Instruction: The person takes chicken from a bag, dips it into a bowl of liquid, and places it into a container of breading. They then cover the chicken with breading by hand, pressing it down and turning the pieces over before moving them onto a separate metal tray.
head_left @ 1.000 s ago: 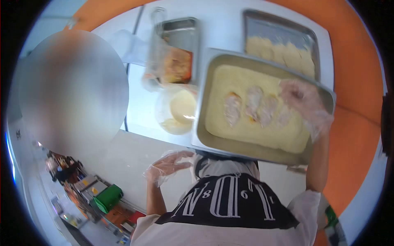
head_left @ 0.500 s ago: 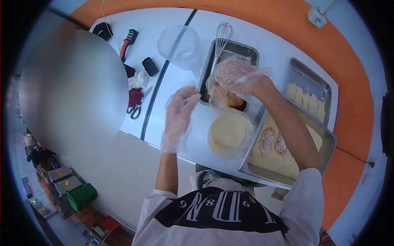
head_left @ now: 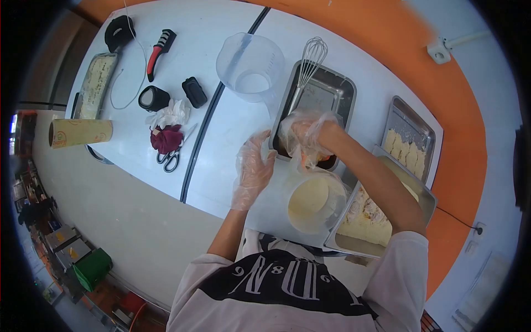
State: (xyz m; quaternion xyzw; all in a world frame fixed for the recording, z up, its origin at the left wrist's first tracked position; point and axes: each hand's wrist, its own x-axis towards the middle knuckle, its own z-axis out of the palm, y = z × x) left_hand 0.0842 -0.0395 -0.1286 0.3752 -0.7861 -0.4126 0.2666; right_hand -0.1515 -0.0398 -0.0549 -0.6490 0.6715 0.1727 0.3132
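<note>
A thin clear glove covers my left hand (head_left: 254, 169), whose thumb and fingers are at the near left corner of a deep metal tray (head_left: 347, 102), on its rim. Inside that tray reaches my right hand (head_left: 310, 131), also gloved, its fingers bent down and closed; what they hold is hidden. Orange and reddish pieces (head_left: 318, 160) show just below it. A whisk (head_left: 311, 63) leans in the same tray. Nearer my body, a clear bowl (head_left: 316, 203) holds pale batter. To its right, coated pieces (head_left: 371, 210) lie on crumbs in a large metal tray (head_left: 425, 200).
Another metal tray (head_left: 395, 110) with pale strips stands at the right. A clear jug (head_left: 250, 66) is beyond my left hand. Farther left are scissors (head_left: 171, 160), a maroon cloth (head_left: 166, 139), a red-and-black sharpener (head_left: 157, 55), a film roll (head_left: 82, 133) and a filled container (head_left: 98, 83).
My left hand has come to the tray corner. My right hand has lowered deeper into the tray. The view has shifted, and the blurred round patch at left no longer covers the table.
</note>
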